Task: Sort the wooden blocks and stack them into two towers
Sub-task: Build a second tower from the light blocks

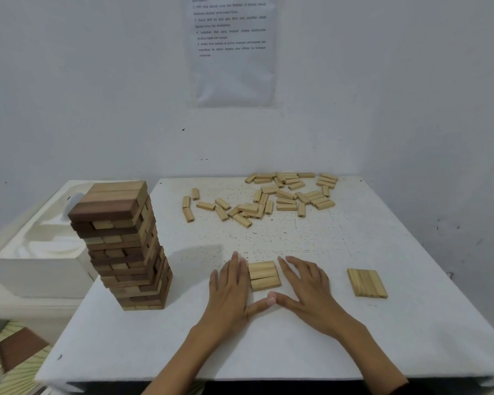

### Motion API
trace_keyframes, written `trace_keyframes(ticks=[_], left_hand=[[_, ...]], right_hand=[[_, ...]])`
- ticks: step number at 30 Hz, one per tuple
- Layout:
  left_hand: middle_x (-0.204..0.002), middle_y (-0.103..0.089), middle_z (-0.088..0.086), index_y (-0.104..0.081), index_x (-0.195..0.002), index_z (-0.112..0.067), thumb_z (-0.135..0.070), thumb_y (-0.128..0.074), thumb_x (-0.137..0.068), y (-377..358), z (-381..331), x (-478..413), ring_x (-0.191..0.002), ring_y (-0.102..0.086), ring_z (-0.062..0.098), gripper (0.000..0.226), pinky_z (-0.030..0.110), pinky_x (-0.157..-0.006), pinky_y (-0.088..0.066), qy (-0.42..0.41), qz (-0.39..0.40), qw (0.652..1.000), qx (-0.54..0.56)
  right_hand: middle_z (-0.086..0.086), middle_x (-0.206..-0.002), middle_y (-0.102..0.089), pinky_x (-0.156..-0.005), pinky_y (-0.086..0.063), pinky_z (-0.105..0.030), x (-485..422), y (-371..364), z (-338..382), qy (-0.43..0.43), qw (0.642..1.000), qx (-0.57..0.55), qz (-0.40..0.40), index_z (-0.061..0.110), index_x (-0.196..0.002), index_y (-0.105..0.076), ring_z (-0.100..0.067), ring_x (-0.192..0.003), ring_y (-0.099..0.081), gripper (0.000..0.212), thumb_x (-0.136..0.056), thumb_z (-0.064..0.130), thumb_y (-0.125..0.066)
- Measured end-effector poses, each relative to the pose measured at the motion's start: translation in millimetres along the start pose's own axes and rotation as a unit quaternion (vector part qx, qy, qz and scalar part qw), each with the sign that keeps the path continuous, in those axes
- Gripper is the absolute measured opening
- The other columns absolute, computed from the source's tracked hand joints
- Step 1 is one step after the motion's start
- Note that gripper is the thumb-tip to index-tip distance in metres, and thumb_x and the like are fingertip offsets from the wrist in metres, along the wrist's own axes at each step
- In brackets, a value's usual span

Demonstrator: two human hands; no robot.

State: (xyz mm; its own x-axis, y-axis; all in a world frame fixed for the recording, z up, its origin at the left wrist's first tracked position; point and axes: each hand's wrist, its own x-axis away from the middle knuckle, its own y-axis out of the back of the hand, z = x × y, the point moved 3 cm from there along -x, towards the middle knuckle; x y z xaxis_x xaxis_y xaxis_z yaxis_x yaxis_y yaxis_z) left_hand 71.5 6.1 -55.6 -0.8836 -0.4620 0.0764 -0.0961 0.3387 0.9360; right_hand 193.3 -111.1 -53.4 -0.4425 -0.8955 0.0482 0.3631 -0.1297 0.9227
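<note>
A tall tower of darker and mixed brown blocks [126, 246] stands at the table's left edge. Three light blocks [263, 275] lie side by side as a small layer near the table's front middle. My left hand [230, 286] lies flat against the layer's left side, fingers straight. My right hand [305, 283] lies flat on its right side, and the two thumbs meet in front of it. A flat row of several light blocks [367, 282] lies to the right. Many loose light blocks [268, 198] are scattered at the table's far side.
The white table [354, 337] butts against a white wall with a printed sheet [231, 49]. A white open box [37, 252] sits left of the table, just behind the tall tower. Patterned floor shows at the lower left.
</note>
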Motion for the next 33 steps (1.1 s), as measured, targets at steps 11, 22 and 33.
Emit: trace_keyframes(ticks=[11,22,33], left_hand=[[-0.13,-0.033,-0.017,-0.053,-0.121,-0.034,-0.067,-0.06,-0.062,17,23,-25,-0.122,-0.021,0.002,0.068,0.028,-0.102,-0.019,-0.063,-0.071,0.985,0.147],[-0.133,-0.041,-0.009,-0.062,-0.115,-0.028,-0.059,-0.069,-0.062,28,-25,-46,-0.123,-0.023,0.007,0.062,0.034,-0.099,-0.027,-0.173,-0.116,0.971,0.114],[-0.132,-0.044,-0.005,-0.062,-0.117,-0.018,-0.041,-0.078,-0.07,-3,-130,-85,-0.123,-0.029,0.013,0.055,0.028,-0.094,-0.028,-0.241,-0.08,0.959,0.123]], right_hand=[[0.013,-0.124,-0.034,-0.102,-0.017,-0.029,-32,20,-16,0.047,0.993,-0.104,-0.03,0.041,-0.12,-0.053,-0.007,-0.119,-0.025,0.055,-0.071,0.052,-0.073],[0.014,-0.122,-0.038,-0.101,-0.026,-0.032,-5,58,-49,0.053,0.99,-0.107,-0.077,0.043,-0.111,-0.055,-0.005,-0.114,-0.024,0.053,-0.063,0.048,-0.078],[0.01,-0.121,-0.041,-0.099,-0.02,-0.025,52,99,-133,-0.06,0.985,-0.154,-0.042,0.051,-0.104,-0.052,-0.014,-0.119,-0.027,0.047,-0.071,0.031,-0.079]])
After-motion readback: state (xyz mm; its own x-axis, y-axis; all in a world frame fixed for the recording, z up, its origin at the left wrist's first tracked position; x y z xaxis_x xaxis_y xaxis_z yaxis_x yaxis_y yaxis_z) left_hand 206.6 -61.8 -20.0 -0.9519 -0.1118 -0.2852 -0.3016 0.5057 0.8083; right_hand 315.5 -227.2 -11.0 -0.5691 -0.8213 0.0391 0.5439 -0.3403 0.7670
